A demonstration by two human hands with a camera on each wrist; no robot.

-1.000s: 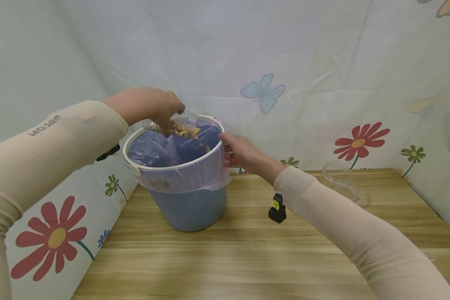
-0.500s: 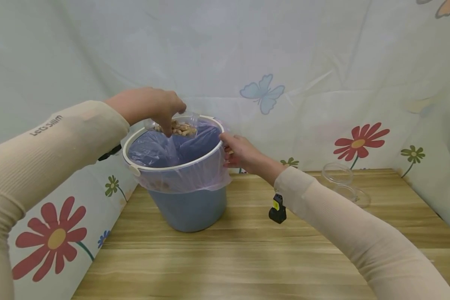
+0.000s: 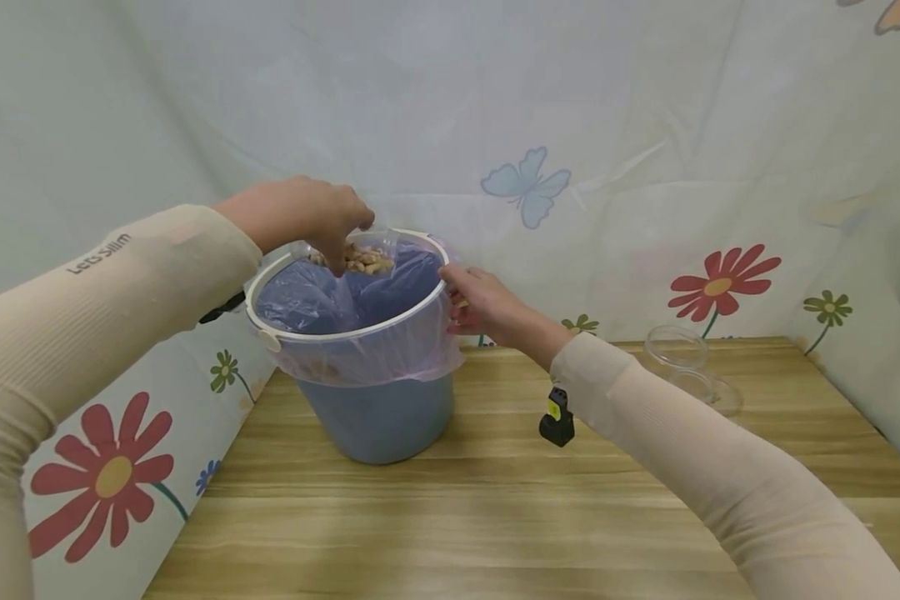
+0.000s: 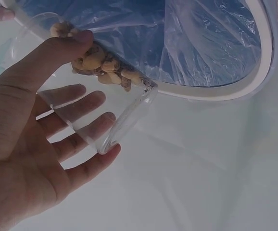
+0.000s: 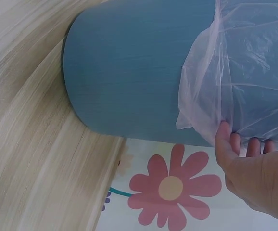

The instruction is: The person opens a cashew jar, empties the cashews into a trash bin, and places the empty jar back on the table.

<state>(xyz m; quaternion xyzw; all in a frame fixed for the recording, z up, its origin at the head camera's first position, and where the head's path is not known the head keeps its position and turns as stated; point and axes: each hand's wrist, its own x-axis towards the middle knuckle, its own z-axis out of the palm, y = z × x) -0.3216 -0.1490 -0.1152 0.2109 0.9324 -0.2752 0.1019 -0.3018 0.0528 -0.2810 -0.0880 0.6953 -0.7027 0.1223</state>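
Note:
My left hand (image 3: 311, 218) holds a clear plastic jar (image 4: 134, 113) on its side above the trash can, thumb on one side and fingers on the other. Unshelled peanuts (image 4: 111, 70) lie along the jar's lower side. Below stands a blue trash can (image 3: 382, 421) with a white rim (image 3: 345, 334) and a translucent pinkish liner bag (image 3: 390, 362) folded over its edge. My right hand (image 3: 487, 308) grips the rim at its right side, fingers against the liner outside. The inside bottom of the can is hidden.
The can stands on a wood-grain table (image 3: 495, 517). Clear round plastic pieces (image 3: 678, 348), possibly lids or a jar, lie at the back right. Printed curtains (image 3: 630, 100) enclose the back and sides, close behind the can.
One second ago peanuts were at the jar's mouth, and a few were dropping into the can. The jar has since tipped back nearer level, and none fall now. The right hand has stayed put.

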